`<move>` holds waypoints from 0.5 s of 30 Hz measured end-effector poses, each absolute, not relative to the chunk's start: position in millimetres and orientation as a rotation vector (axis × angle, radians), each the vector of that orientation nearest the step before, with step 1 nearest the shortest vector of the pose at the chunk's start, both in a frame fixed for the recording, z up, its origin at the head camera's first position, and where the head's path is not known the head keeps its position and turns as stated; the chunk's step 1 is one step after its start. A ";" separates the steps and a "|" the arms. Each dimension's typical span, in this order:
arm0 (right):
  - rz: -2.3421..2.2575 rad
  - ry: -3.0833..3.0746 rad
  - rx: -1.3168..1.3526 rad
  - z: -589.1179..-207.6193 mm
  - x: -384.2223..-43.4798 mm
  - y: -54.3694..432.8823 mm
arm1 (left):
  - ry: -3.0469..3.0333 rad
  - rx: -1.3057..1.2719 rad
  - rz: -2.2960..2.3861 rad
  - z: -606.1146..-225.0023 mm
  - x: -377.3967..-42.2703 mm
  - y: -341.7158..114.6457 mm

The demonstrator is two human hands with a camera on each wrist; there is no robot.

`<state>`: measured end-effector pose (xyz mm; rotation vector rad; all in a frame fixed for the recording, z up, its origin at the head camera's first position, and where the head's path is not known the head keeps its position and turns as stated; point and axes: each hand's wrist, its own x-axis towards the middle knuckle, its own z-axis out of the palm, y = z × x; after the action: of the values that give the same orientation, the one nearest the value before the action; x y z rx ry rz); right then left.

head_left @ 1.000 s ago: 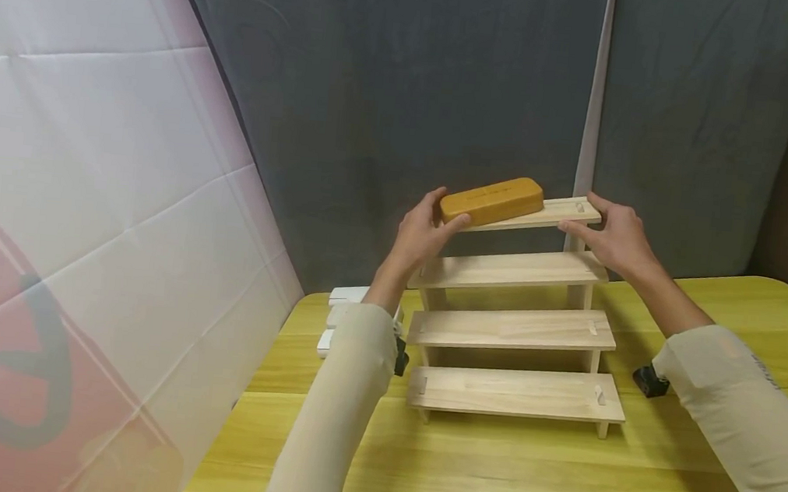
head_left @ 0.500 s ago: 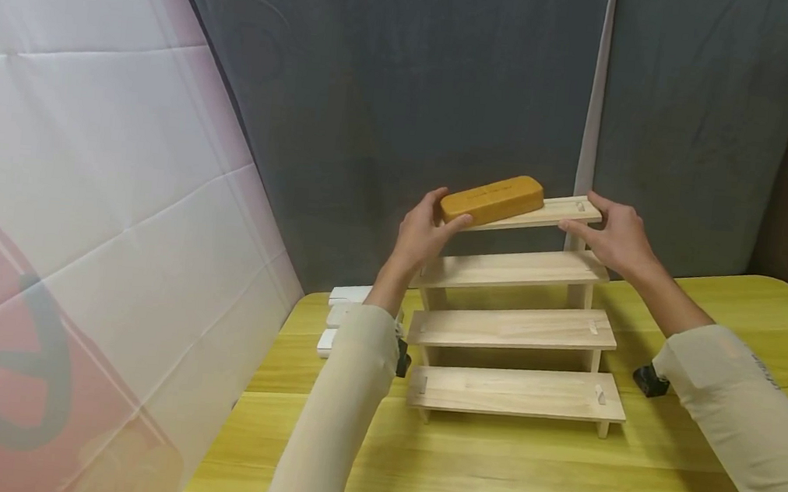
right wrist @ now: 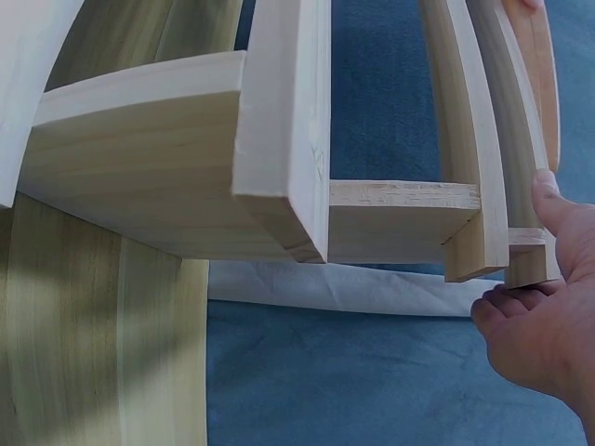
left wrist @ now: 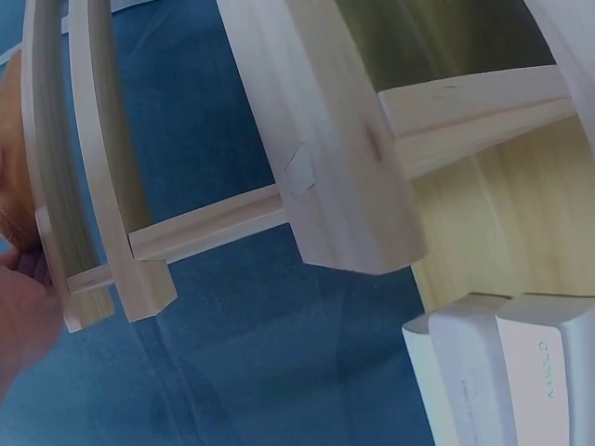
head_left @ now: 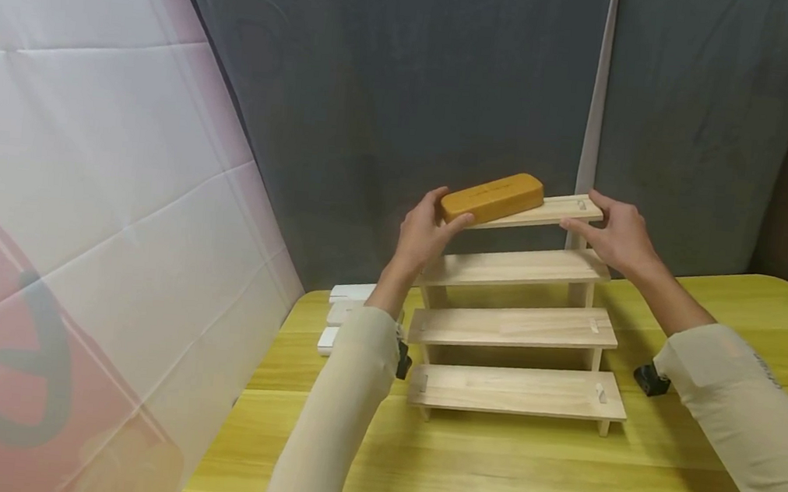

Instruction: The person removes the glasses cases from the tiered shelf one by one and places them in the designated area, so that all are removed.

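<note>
An orange-yellow glasses case point(head_left: 493, 196) lies aslant on the left part of the top board point(head_left: 569, 209) of a four-step wooden display rack point(head_left: 517, 325). My left hand point(head_left: 423, 233) holds the case's left end, thumb at the front and fingers behind. In the left wrist view only part of that hand point(left wrist: 23, 311) shows, beside the case point(left wrist: 13, 158). At the opposite end, my right hand point(head_left: 620, 236) grips the top board's right end. From the right wrist, the thumb is seen on the board's front edge point(right wrist: 525, 139), with the fingers point(right wrist: 511, 302) at its end.
Several white boxes point(head_left: 349, 294) lie on the yellow wood-grain table point(head_left: 487, 473), left of the rack and partly behind my left forearm. A dark grey curtain point(head_left: 415, 84) hangs behind the table. A white printed fabric wall point(head_left: 93, 142) slants along the left side.
The glasses case's right end has shifted slightly up and away. Both hands keep their places on the case and the board.
</note>
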<state>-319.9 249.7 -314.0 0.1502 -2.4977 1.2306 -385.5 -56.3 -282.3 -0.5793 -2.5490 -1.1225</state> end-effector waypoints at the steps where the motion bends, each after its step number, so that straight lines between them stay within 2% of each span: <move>1: 1.225 -2.497 0.149 -314.2 -320.1 249.4 | -2.544 -0.579 -1.124 -282.7 -384.5 -56.9; 15: 1.193 -2.484 0.150 -314.1 -322.8 245.8 | -2.462 -0.574 -1.153 -289.5 -368.8 -70.0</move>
<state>-322.8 245.8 -314.1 0.1501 -2.4839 1.1933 -368.8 -70.0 -289.5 -0.5740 -2.4619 -1.1535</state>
